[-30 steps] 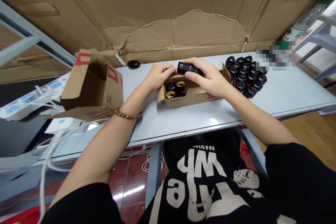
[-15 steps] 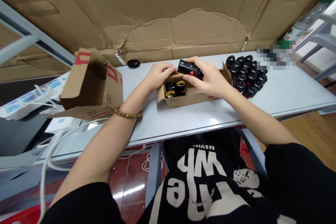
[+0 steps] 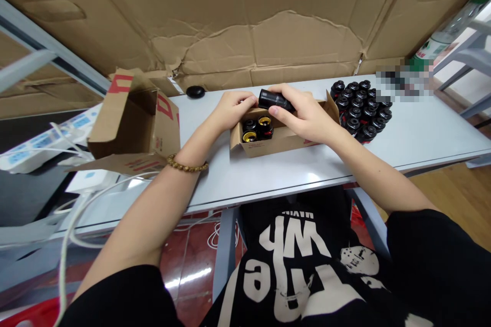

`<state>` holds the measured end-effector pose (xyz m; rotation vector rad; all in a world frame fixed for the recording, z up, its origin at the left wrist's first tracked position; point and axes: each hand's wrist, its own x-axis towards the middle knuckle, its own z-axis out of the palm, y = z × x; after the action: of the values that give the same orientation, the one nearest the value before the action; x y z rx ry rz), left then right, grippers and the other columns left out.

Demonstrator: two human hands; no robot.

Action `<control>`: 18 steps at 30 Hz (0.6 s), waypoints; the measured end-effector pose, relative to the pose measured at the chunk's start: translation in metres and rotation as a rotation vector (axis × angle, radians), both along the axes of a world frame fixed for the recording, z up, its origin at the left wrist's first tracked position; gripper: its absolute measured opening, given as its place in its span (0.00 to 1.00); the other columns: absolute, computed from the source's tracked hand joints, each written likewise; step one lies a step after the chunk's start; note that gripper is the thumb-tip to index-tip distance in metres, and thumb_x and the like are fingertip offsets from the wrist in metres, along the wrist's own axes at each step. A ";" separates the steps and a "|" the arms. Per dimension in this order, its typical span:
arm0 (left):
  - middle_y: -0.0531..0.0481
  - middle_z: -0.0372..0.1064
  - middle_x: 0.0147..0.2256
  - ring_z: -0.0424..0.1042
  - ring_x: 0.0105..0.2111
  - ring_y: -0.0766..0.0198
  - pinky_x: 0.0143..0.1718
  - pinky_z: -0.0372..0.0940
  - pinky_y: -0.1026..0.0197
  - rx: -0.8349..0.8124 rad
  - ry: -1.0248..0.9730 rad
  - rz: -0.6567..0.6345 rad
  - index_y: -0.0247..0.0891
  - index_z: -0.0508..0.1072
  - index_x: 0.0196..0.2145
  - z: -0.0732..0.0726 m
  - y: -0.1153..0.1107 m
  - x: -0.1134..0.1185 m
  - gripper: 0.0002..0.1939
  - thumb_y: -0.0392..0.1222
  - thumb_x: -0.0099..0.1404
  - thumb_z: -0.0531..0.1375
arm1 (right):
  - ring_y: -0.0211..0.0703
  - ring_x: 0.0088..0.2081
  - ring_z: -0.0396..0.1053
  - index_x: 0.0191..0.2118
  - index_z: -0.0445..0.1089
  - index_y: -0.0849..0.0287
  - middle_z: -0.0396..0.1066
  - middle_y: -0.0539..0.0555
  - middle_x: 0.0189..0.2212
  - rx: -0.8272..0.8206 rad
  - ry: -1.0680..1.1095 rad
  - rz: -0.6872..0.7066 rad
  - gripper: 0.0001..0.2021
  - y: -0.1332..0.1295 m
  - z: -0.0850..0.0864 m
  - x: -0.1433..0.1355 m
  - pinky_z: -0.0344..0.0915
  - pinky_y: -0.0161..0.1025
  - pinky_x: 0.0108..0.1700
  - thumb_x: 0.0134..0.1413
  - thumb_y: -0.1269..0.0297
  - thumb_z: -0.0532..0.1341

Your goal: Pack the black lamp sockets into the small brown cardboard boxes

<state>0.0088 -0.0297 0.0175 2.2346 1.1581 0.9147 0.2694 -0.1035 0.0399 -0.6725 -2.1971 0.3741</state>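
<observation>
My right hand [image 3: 305,115] is closed around a small black flashlight [image 3: 270,99], held nearly level above an open, narrow cardboard box [image 3: 282,147]. Thumb and fingers cover the flashlight's right end. At the box's back left edge, my left hand [image 3: 235,109] pinches the rim with thumb and fingers. Inside the box's left end stand several black flashlights [image 3: 264,121], two of them showing yellow rings around their tops. To the right of the box, a tight group of several black flashlights [image 3: 360,110] stands upright on the table.
A larger open cardboard box [image 3: 126,127] lies at the left. Beyond it are a white power strip [image 3: 49,138] and cables. A small black oval object [image 3: 195,92] is near the cardboard wall [image 3: 245,10]. A plastic bottle [image 3: 431,48] stands at the far right of the table [image 3: 307,168].
The flashlight in my right hand has turned about its length, so its red button no longer shows. My left hand has stayed at the box rim.
</observation>
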 end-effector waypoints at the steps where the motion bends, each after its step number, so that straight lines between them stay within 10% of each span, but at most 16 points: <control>1: 0.50 0.73 0.29 0.71 0.36 0.55 0.43 0.63 0.55 -0.001 -0.003 -0.004 0.40 0.75 0.29 0.000 0.000 0.000 0.19 0.56 0.70 0.57 | 0.54 0.54 0.80 0.66 0.71 0.60 0.83 0.62 0.57 -0.001 -0.001 0.003 0.27 -0.001 0.000 0.000 0.76 0.53 0.62 0.83 0.41 0.57; 11: 0.51 0.71 0.29 0.69 0.35 0.59 0.39 0.62 0.58 -0.023 -0.014 -0.025 0.40 0.71 0.27 0.006 -0.006 0.002 0.17 0.53 0.70 0.57 | 0.53 0.47 0.78 0.62 0.74 0.60 0.84 0.61 0.51 0.036 -0.052 -0.024 0.18 0.001 -0.005 0.000 0.75 0.51 0.55 0.75 0.56 0.62; 18: 0.52 0.65 0.27 0.64 0.34 0.58 0.38 0.59 0.56 -0.030 -0.019 -0.016 0.42 0.69 0.26 0.007 -0.005 0.003 0.18 0.55 0.69 0.57 | 0.58 0.52 0.78 0.61 0.74 0.58 0.83 0.64 0.54 -0.047 -0.083 -0.004 0.23 0.001 -0.003 -0.002 0.76 0.56 0.59 0.80 0.44 0.58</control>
<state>0.0114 -0.0352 0.0243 2.2036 1.1361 0.9049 0.2674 -0.1025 0.0372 -0.7299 -2.2708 0.4031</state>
